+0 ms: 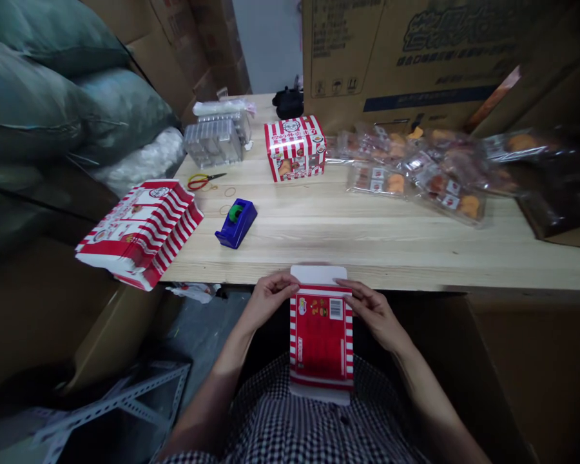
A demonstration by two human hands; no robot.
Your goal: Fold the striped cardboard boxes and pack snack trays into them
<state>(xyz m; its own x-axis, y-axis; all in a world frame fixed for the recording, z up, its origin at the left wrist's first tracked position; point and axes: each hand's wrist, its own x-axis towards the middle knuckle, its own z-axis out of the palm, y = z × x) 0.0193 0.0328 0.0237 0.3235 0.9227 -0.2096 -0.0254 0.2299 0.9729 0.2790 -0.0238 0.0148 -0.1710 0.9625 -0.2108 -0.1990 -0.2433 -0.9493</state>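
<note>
A red and white striped carton (321, 335) is in front of my body, at the table's near edge, its back panel with a barcode facing up. White flaps stick out at its far and near ends. My left hand (273, 293) grips the carton's far left corner between thumb and fingers. On the far right corner, my right hand (367, 306) holds it the same way, fingers near the white flap. Beyond the hands, a blue tape dispenser (236, 224) with a green core sits on the table. Farther back stands a filled striped box (296, 149) with windows.
Flat striped cartons (142, 225) are stacked at the table's left edge. Scissors (203, 180) and rubber bands lie near clear plastic trays (212, 143). Several clear food-toy packets (415, 167) are heaped at right, before a large cardboard box (401, 58). The wooden table (294, 238) spans the middle.
</note>
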